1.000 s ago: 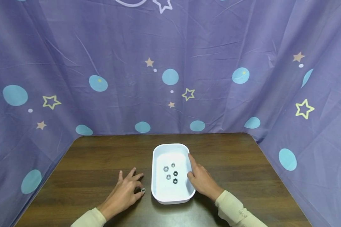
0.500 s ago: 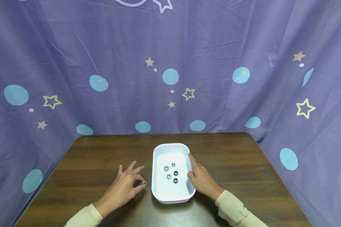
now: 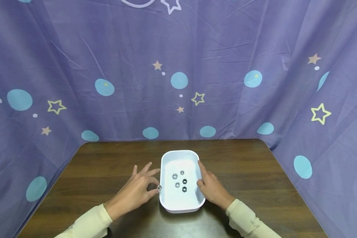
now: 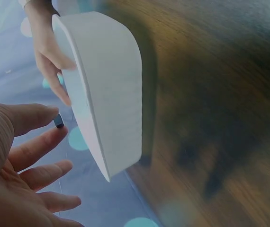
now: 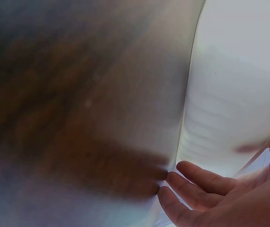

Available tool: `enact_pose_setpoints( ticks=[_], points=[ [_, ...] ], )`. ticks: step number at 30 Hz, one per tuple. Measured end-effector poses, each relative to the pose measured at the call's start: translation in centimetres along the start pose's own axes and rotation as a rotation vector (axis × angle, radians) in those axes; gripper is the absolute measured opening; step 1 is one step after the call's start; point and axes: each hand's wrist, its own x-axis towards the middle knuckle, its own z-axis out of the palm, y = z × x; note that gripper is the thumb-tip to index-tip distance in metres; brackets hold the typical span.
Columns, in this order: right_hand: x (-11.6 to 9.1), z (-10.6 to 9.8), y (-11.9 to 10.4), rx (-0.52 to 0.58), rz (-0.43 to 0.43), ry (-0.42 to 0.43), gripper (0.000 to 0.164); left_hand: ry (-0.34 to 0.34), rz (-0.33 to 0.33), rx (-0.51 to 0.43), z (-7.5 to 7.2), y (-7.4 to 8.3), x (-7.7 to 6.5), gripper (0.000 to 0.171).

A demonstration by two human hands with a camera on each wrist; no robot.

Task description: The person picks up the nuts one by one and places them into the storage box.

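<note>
A small metal hex nut (image 3: 159, 187) is pinched between the thumb and index finger of my left hand (image 3: 134, 194), at the left rim of a white tray (image 3: 182, 210). The other left fingers are spread. In the left wrist view the nut (image 4: 58, 121) appears edge-on and dark, just outside the tray wall. My right hand (image 3: 213, 189) holds the tray's right side, thumb over the rim and index finger along it. The right wrist view has its other fingers (image 5: 199, 177) against the outer wall. Inside the tray lie several loose nuts, silver ones (image 3: 175, 176) and dark ones (image 3: 184, 189).
A brown wooden table (image 3: 113, 165) carries the tray near its middle. Behind the table and at both sides hangs a purple curtain (image 3: 131, 99) with stars and dots.
My left hand has lifted the nut from the table and carried it rightward and away from me, up to the tray's left rim. The right hand stays on the tray.
</note>
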Motion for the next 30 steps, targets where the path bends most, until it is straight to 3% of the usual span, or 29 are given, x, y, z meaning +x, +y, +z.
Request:
enact_pose_setpoints(
  ticks=[16, 30],
  points=[
    [0.0, 0.1, 0.0, -0.013, -0.018, 0.017, 0.073, -0.082, 0.081, 0.054, 0.4, 1.5, 1.9, 0.011],
    [-0.1, 0.0, 0.0, -0.01, -0.041, 0.035, 0.074, -0.163, 0.162, 0.124, 2.4, 2.0, 3.4, 0.01]
  ],
)
